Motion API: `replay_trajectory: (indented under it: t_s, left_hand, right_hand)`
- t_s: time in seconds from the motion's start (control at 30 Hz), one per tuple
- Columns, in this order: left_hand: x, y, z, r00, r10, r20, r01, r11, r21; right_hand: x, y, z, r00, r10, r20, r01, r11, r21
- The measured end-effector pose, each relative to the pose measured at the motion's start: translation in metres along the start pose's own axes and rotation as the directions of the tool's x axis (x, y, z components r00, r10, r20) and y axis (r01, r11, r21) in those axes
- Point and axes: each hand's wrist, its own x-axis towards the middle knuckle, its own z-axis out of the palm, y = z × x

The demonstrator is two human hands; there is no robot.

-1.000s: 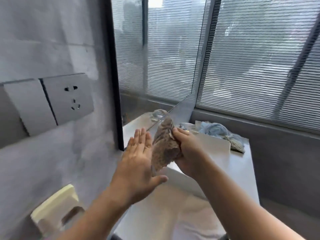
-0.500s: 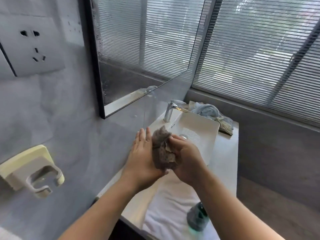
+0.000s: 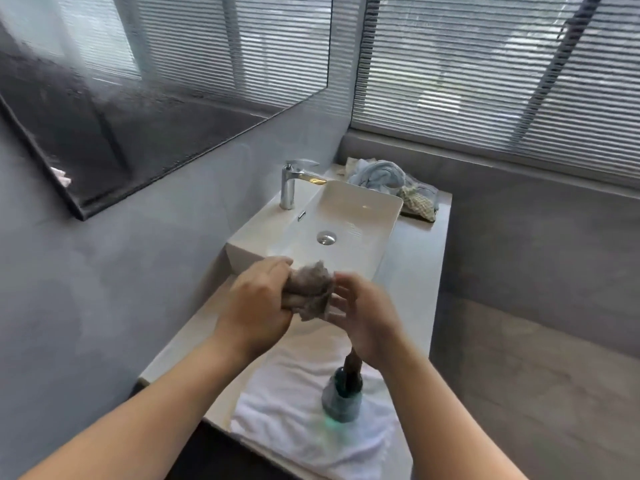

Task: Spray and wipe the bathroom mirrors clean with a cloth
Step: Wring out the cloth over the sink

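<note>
The mirror [image 3: 156,81] hangs on the grey wall at the left in a thin dark frame. Its glass reflects the slatted blinds, and its lower part looks finely speckled. Below its right end a chrome faucet [image 3: 289,181] stands at the back edge of a white rectangular basin [image 3: 388,206], spout reaching out over the bowl.

In front of the basin's near rim, the left hand [image 3: 256,306] shows its back to the camera, with fingers curled round the left end of the cloth [image 3: 311,292]. The cloth is a brownish-grey crumpled wad held in the air between the two hands, above the counter [image 3: 415,271]. Its long axis runs roughly left to right from one hand to the other, and a loose flap droops toward the viewer. The right hand [image 3: 367,320] meets it from the other side, with bent fingers closed on the right edge; motion blur softens the fingertips.

Under the right wrist a spray bottle [image 3: 341,400] stands upright on a white towel [image 3: 294,410] spread over the counter's near end. Its dark neck is partly hidden by the wrist. Any lettering on its grey-green body is too blurred to read.

Past the basin, a heap of pale blue and checked cloths [image 3: 381,174] lies in the far corner. Blinds [image 3: 502,81] cover the window along the right.
</note>
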Motion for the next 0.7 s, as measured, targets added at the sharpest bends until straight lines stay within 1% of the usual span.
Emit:
replay_trajectory:
  t_s: [0.07,0.13,0.2,0.3,0.4,0.47,0.57,0.7]
  left_hand:
    - [0.003,0.004,0.014,0.998,0.067,0.017,-0.068,0.994,0.085]
    - [0.006,0.008,0.024,0.988,0.156,0.009,-0.155,0.972,0.179]
    - [0.014,0.009,0.03,0.965,0.263,0.022,-0.261,0.939,0.225]
    - [0.034,0.007,0.033,0.903,0.42,0.091,-0.428,0.863,0.269]
    - [0.059,0.003,0.04,0.842,0.529,0.103,-0.538,0.81,0.233]
    - [0.078,-0.001,0.049,0.813,0.576,0.087,-0.581,0.793,0.185]
    - [0.105,-0.017,0.065,0.767,0.638,0.066,-0.64,0.754,0.148]
    - [0.143,-0.049,0.085,0.683,0.726,0.08,-0.728,0.669,0.15]
  right_hand:
    - [0.007,0.005,-0.022,0.993,0.114,0.012,-0.115,0.992,0.048]
    - [0.013,0.007,-0.038,0.979,0.18,0.097,-0.181,0.983,-0.004]
    - [0.019,0.006,-0.048,0.955,0.209,0.21,-0.203,0.978,-0.05]
    - [0.03,-0.001,-0.054,0.907,0.249,0.338,-0.222,0.968,-0.116]
    - [0.043,-0.009,-0.052,0.872,0.287,0.397,-0.214,0.952,-0.219]
    - [0.056,-0.013,-0.048,0.877,0.312,0.366,-0.203,0.93,-0.308]
    - [0.079,-0.016,-0.039,0.919,0.317,0.233,-0.197,0.883,-0.425]
    - [0.117,-0.014,-0.027,0.942,0.322,0.093,-0.241,0.845,-0.477]
